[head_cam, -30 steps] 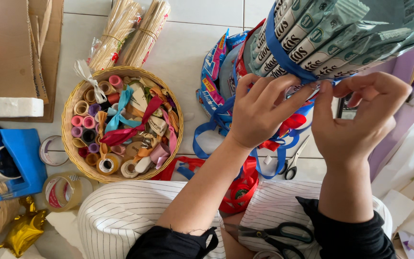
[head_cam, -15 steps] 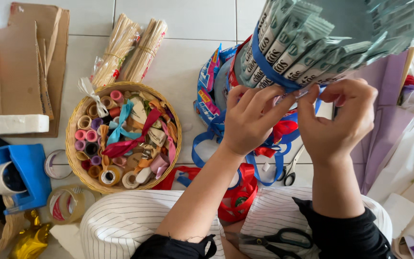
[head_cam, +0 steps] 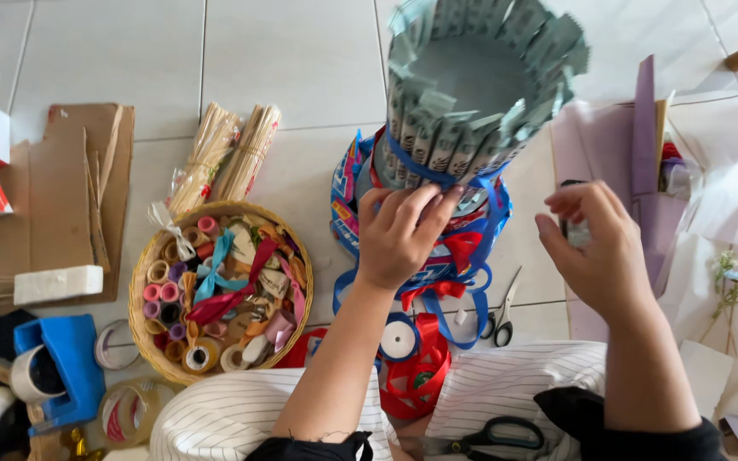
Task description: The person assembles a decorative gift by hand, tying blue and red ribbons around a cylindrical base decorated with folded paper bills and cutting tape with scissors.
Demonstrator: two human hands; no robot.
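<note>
Your left hand [head_cam: 403,235] lies flat, fingers spread and pressed against the side of the note tower [head_cam: 471,111], just below the blue ribbon [head_cam: 437,175] tied round it; it pinches nothing. Your right hand [head_cam: 600,252] hangs apart to the right of the tower, fingers loosely curled and open, holding nothing that shows. The tower stands upright on the floor [head_cam: 301,60] between your knees [head_cam: 241,410] and the far tiles: a hollow cylinder faced with folded paper notes, with red and blue ribbon loops [head_cam: 450,273] gathered at its base. It looks light and soft-skinned; the note edges would likely crease or pull loose, so a flat palm on the ribboned band seems the safest hold, not the rim. Small scissors [head_cam: 501,320] lie on the floor just right of the base; larger black scissors [head_cam: 484,437] rest on your lap. To the left sits a round basket [head_cam: 143,282] full of ribbon rolls, with stick bundles [head_cam: 228,154] beyond it, then cardboard [head_cam: 61,205] and a blue tape dispenser [head_cam: 61,363]. To the right lie purple and white paper sheets [head_cam: 711,171].
</note>
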